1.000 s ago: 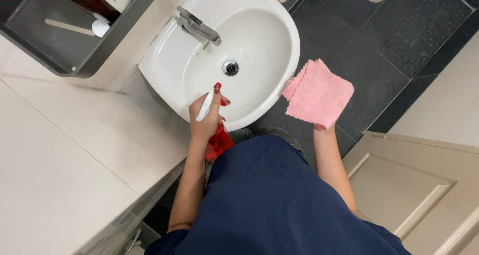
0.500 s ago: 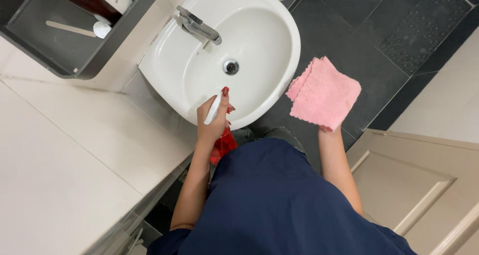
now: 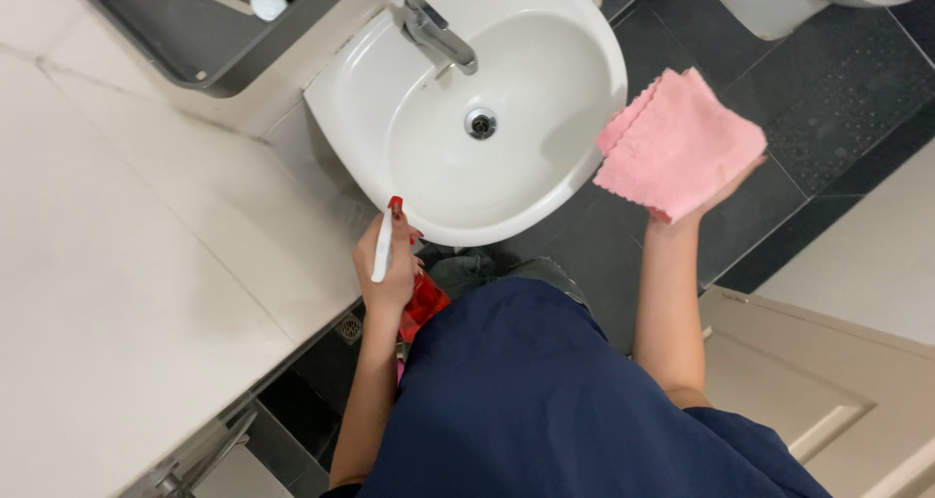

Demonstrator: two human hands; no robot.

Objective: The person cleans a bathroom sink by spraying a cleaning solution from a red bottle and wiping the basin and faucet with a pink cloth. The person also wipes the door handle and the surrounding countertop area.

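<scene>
Left hand [image 3: 390, 269]: I see my fingers wrapped round a spray bottle [image 3: 414, 298], gripping its neck; the white spray head with its red nozzle tip pokes out above them, aimed at the basin.
Bottle body: red, below my palm, partly hidden against the navy top [image 3: 545, 401].
Right hand [image 3: 706, 198]: mostly hidden under a folded pink cloth [image 3: 677, 143] it holds up flat; fingers at the cloth's near right edge.
Cloth position: right of the white washbasin [image 3: 467, 206], over dark floor tiles.
Basin: just beyond the nozzle; chrome tap [image 3: 438, 36] at its far side, drain [image 3: 480, 123] mid-bowl.
</scene>
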